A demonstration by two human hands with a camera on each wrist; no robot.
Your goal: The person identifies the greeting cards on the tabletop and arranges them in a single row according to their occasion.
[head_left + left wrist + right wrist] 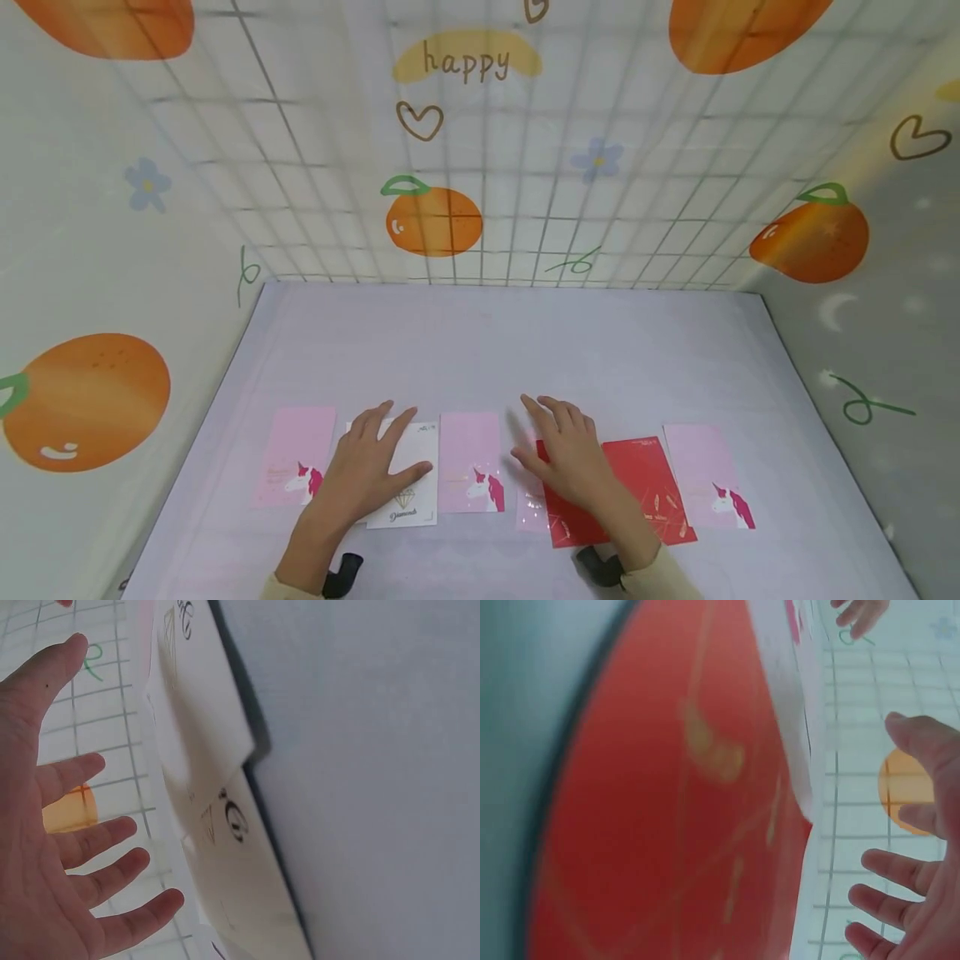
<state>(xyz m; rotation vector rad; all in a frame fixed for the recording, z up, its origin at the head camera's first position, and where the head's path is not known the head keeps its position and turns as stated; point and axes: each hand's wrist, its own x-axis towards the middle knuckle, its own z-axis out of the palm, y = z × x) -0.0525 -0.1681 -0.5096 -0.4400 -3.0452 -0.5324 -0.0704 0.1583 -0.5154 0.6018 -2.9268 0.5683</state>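
The left hand is hovering over a white card, with its fingers spreading apart and holding nothing. The right hand is hovering over some red paper, and its fingers are also spreading apart and gripping nothing. All the cards are lying flat in a row on the smooth, pale purple table. They are looking thin, with straight edges and pointy corners. A pink card is sitting at the far left, another pink card is lying between the hands, and a third pink card is lying right of the red paper. Each of these is showing a white unicorn with dark pink hair. The left wrist view is showing two white pieces overlapping. The white card is saying "Diamonds" under a gold diamond drawing. Gold lines are crossing the red paper, but its writing is looking too small to read. Behind, the wall cloth is saying "happy".
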